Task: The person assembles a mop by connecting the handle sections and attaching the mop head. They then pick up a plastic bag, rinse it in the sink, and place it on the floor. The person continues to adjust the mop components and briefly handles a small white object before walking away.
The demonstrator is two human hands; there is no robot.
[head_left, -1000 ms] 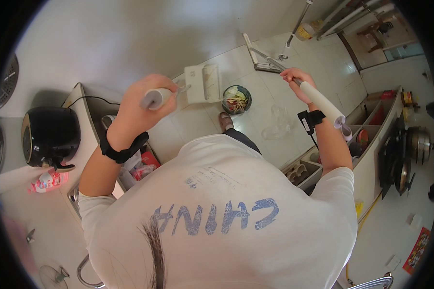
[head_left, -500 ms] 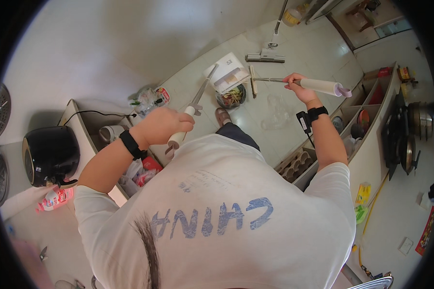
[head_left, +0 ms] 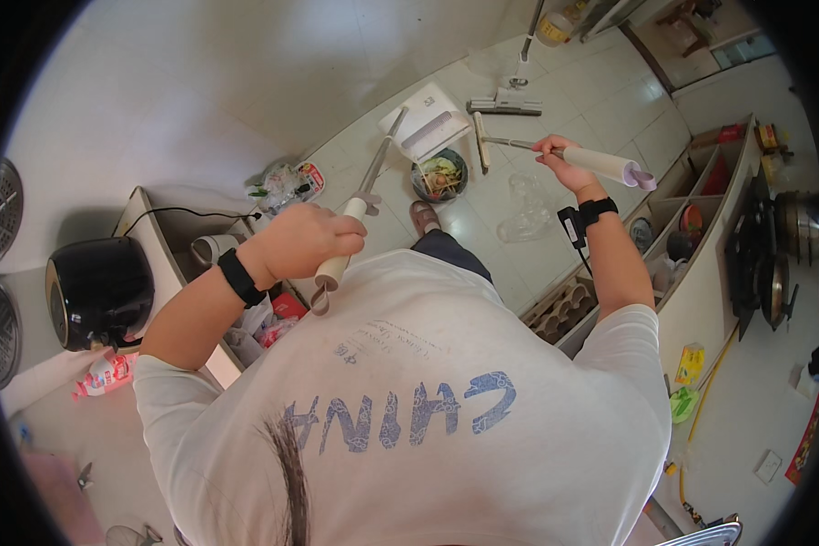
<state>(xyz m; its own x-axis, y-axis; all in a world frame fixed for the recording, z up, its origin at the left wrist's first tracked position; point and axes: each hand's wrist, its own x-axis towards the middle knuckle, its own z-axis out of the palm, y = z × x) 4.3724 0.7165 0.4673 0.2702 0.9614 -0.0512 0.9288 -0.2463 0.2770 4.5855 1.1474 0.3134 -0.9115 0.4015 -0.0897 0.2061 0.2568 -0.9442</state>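
My left hand (head_left: 305, 241) is closed around the pale grip of a long-handled dustpan (head_left: 428, 102). The white pan is tipped, its lower edge over a dark round bin (head_left: 467, 175) on the floor. Vegetable scraps (head_left: 439, 175) lie in the bin, part of them hidden under the pan. My right hand (head_left: 562, 162) grips the metal pole of a broom (head_left: 481, 146), just below its pale sleeve. The broom head stands just right of the pan and bin, apart from the bin.
A flat mop (head_left: 505, 106) lies beyond the broom. Clear plastic (head_left: 526, 209) sits on the tiles right of the bin. Open drawers flank me, the left one beside a black air fryer (head_left: 98, 293). A bagged pile (head_left: 287, 185) lies at the left wall. Pans (head_left: 773, 289) stand far right.
The pan has shifted slightly right and down over the bin, and more pale green scraps show there. The broom head has moved slightly right and tilted. Both hands keep their grips.
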